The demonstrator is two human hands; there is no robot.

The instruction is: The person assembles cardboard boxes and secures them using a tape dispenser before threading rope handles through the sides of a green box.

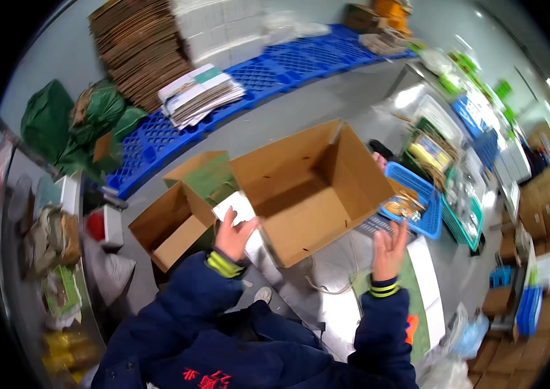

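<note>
A large open cardboard box (301,194) sits tilted in front of me, its bare brown inside facing up toward me. My left hand (234,238) is at its near left side, fingers apart, over a bright white surface (239,206). Whether its fingertips touch the box cannot be made out. Off the box's near right corner is my right hand (388,254), fingers raised and spread, holding nothing. Behind that hand stands a blue plastic basket (432,217) with orange-brown packets (406,204) inside. A smaller open carton (171,227) lies left of the large box.
A blue pallet (275,69) along the back bears flattened cartons (135,48) and a stack of white sheets (200,97). Green bags (51,123) are heaped at the left. A teal basket (461,220) stands at the right, and cartons (547,214) are piled beyond.
</note>
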